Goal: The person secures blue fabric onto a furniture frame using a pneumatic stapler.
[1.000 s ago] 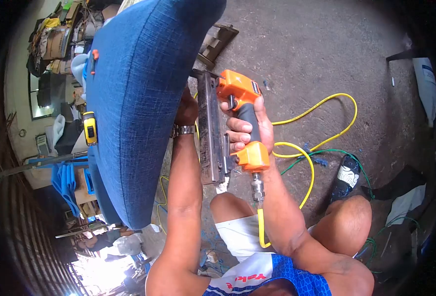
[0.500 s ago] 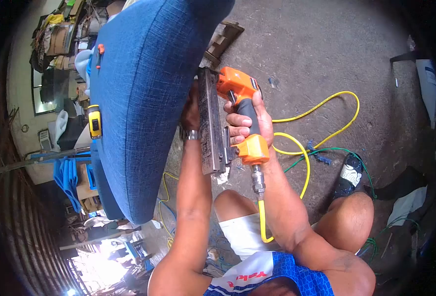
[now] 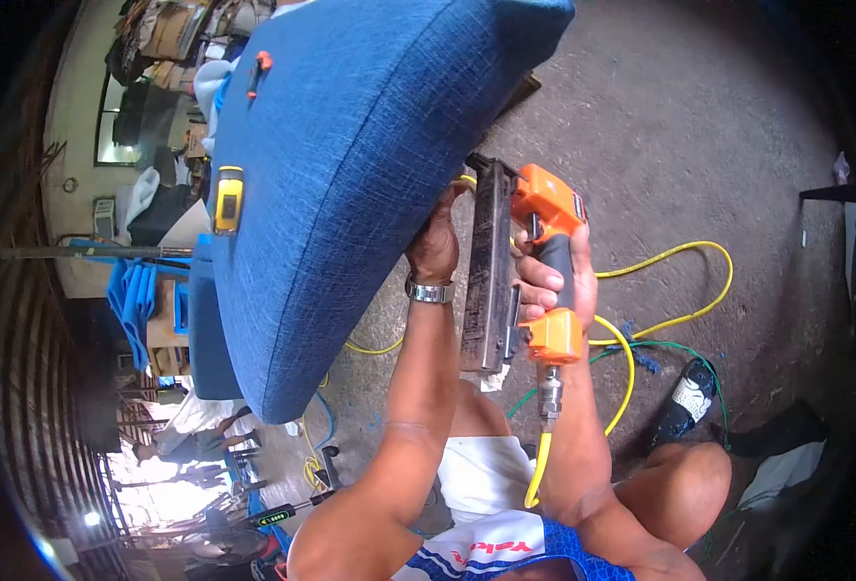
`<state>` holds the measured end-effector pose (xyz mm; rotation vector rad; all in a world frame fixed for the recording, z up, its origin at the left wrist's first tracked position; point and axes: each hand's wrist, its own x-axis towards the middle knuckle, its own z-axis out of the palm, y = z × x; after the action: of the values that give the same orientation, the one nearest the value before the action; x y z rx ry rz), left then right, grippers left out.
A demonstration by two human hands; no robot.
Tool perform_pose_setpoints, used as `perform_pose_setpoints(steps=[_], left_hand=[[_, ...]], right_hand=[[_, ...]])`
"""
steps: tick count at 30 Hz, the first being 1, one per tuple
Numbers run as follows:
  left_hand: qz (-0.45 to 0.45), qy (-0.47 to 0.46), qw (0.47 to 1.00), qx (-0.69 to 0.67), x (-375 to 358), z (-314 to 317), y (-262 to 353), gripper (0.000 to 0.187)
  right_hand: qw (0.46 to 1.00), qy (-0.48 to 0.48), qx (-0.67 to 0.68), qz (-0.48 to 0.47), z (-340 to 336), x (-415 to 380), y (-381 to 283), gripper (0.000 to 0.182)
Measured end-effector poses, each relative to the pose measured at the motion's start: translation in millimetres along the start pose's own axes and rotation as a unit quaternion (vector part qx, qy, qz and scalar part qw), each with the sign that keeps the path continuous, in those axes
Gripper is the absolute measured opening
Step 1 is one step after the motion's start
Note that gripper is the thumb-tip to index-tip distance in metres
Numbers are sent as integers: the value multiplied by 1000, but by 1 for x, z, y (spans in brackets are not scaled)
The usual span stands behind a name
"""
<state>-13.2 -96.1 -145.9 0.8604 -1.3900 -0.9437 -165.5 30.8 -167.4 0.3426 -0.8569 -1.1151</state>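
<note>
A large cushion [image 3: 350,165] covered in blue fabric stands tilted across the upper left. My left hand [image 3: 435,242], below a metal watch, is closed at the cushion's underside edge, with its fingertips partly hidden. My right hand [image 3: 555,276] is wrapped round the black grip of an orange staple gun [image 3: 548,201]. The gun's long dark magazine [image 3: 486,271] lies between my hands, its top end close to the cushion's underside. A yellow tape measure [image 3: 227,200] and an orange-handled screwdriver [image 3: 258,75] rest on the blue fabric.
A yellow air hose [image 3: 541,470] runs from the gun and loops over the concrete floor [image 3: 660,165]. Near my foot lies a green cord [image 3: 723,407]. Blue cloth [image 3: 133,315] hangs at the left. A person [image 3: 191,445] is in the background, lower left.
The cushion, both my hands and the staple gun appear further right in the view, and the gun sits lower. More of my left hand shows. The background person has come into clearer view.
</note>
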Motion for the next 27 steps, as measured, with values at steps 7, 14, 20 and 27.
perform_pose_setpoints(steps=[7,14,20,27], left_hand=[[211,-158,818,512,6,-9,26,27],[297,-86,637,706,2,-40,-18,34],[92,-137,742,650,12,-66,-20,30],[29,-128,810,571,26,-56,-4,29]], right_hand=[[1000,-3,1,-10,1,0,1,78],[999,31,-25,-10,-3,-1,6,82],[998,64,-22,-12,-7,-8,11,80],[998,69,-12,1,-9,2,15,75]])
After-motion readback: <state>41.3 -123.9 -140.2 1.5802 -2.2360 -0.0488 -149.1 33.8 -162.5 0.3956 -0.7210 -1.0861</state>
